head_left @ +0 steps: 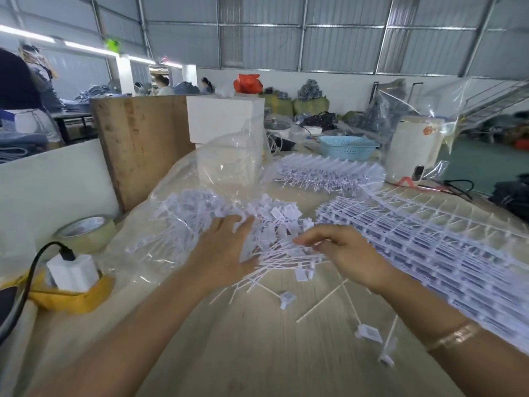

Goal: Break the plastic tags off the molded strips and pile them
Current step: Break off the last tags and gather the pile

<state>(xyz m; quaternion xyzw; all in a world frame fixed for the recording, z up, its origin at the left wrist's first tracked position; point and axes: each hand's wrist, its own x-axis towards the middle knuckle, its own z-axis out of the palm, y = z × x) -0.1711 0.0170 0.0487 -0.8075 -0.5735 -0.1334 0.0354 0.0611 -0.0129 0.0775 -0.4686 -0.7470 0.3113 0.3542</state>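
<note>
Nearest the bench's front edge: a few loose white plastic tags with long thin stems (pixel 367 332) scattered on the pale wood-grain bench (pixel 243 353), right of centre. A gold bangle (pixel 452 336) sits on the right forearm.

Mid-bench: both hands work a fanned bundle of white tag stems (pixel 286 259). Left hand (pixel 226 250) lies palm-down, fingers fairly straight and spread, pressing on the bundle and the heap's near edge. Right hand (pixel 340 247) has fingers curled, tips pinching the stems at the bundle's right end; motion blur, exact grip unclear.

Just beyond the hands: a heap of broken-off white tags (pixel 200 213), partly inside a crumpled clear plastic bag (pixel 183 184) toward the left side of the bench. Right of the hands: a stack of white molded tag strips (pixel 423 245), flat grid-like sheets, running along the right edge from near to mid-bench.

Left edge: a white power adapter with black cable (pixel 71 270) on a yellow bag (pixel 71 299); behind it a roll of clear packing tape (pixel 86 233).

Further back: another fanned bunch of white tag strips (pixel 323 173), a light-blue plastic basket (pixel 347 147), a white box (pixel 223 118), a brown wooden board (pixel 140 144) standing at the far left corner, a white cylindrical appliance (pixel 412 147) at the far right.
</note>
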